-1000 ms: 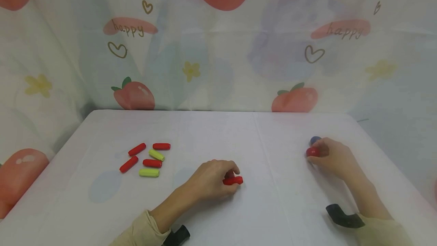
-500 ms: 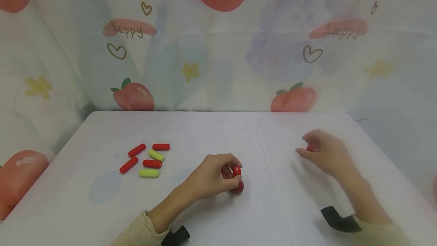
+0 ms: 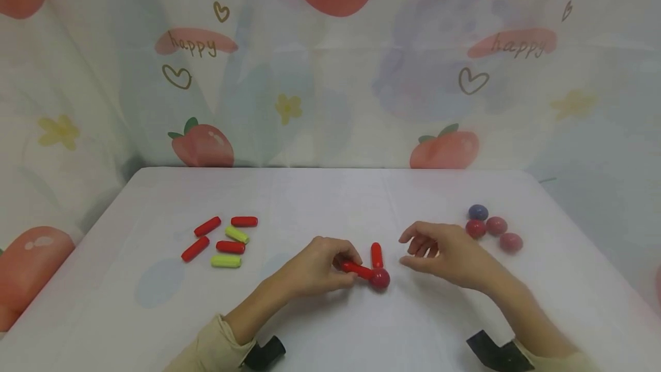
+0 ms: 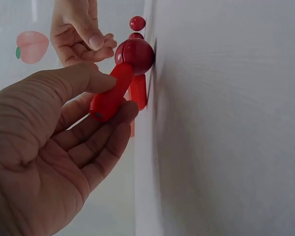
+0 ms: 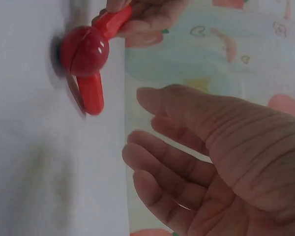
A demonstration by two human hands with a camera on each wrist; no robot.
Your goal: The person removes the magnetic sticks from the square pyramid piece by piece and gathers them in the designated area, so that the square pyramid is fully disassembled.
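Grip of the left hand (image 3: 315, 268) is pinched between thumb and fingers on a glossy red capsule-shaped rod (image 3: 356, 270), whose far end is seated against a dark red ball (image 3: 379, 278) resting on the white bench (image 3: 330, 200), while a second red rod (image 3: 377, 255) stands touching the same ball. The right hand (image 3: 446, 254) is held just beside the assembly with fingers apart and loosely bent, holding nothing. A joining step is judged to be in hand; steady support of the ball is called for next so that the rods are not knocked loose.
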